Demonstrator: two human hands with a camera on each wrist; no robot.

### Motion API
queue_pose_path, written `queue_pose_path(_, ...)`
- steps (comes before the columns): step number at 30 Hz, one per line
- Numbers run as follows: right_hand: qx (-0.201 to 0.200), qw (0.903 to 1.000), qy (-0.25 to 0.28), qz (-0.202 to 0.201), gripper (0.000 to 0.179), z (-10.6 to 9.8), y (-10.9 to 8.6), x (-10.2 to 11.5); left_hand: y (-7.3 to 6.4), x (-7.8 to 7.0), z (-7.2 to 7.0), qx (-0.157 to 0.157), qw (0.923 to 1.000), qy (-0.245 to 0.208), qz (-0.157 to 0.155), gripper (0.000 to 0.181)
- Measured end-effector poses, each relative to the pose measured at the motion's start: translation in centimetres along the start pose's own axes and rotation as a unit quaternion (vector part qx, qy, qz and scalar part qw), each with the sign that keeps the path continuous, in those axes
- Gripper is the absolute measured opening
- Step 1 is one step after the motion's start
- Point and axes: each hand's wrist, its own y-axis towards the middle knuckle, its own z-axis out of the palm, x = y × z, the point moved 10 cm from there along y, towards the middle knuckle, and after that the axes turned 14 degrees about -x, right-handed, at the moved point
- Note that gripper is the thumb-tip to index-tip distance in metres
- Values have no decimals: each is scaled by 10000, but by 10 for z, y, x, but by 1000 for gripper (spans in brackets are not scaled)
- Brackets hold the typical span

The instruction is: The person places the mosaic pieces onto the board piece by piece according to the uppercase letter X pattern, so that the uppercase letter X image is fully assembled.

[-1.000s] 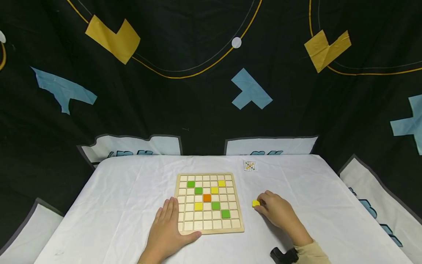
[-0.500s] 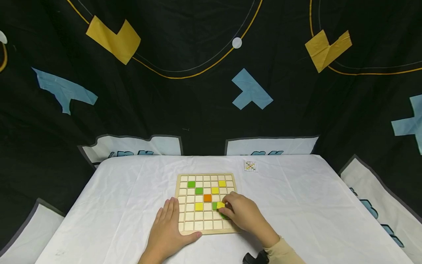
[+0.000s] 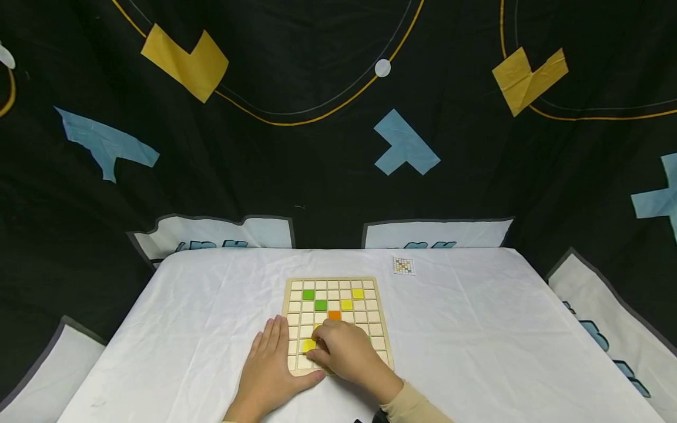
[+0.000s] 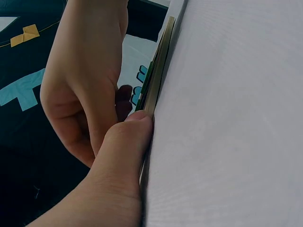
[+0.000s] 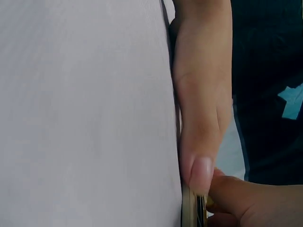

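A square wooden grid board [image 3: 330,278] lies on the white-covered table. Flat along its left side rests my left hand [image 3: 268,364], fingers extended, with the thumb [image 4: 125,137] pressing the near edge. My right hand [image 3: 349,349] is over the board's lower part and pinches a yellow tile [image 3: 308,345] between thumb and fingertips, close above a lower-left cell. Green tiles [image 3: 308,294], yellow tiles [image 3: 358,293] and an orange tile [image 3: 334,315] sit in other cells. The right hand covers much of the lower right cells.
A small printed pattern card [image 3: 404,266] lies on the white tablecloth [image 3: 465,329], behind and right of the board. Dark cloth [image 3: 296,176] with yellow and blue shapes hangs behind the table.
My right hand has carried the yellow tile leftward from the tablecloth right of the board, across the board to its lower-left area. My left hand has stayed at the board's edge.
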Motion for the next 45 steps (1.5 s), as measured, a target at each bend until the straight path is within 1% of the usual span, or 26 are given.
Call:
queue_pose_path(4, -90, 9998, -132, -104, 28, 2, 1, 4, 0, 0, 0, -13, 10000, 10, 2, 135)
queue_pose_path(8, -162, 9997, -143, -89, 27, 2, 2, 5, 0, -1, -1, -6, 10000, 20, 0, 135)
queue_pose_path(23, -256, 9996, 93, 103, 21, 5, 2, 5, 0, 1, 1, 120, 9999, 51, -58, 137)
queue_pose_path(32, -209, 9998, -26, -4, 20, 4, 1, 7, 1, 0, 2, 80, 9999, 64, -17, 136)
queue_pose_path(39, -146, 9999, 46, -46, 21, 3, 1, 11, 1, 0, 1, 95, 9999, 101, -35, 137)
queue_pose_path(45, -256, 9995, 159, 79, 19, 4, 0, 9, 1, 0, 0, 55, 9999, 99, -31, 136)
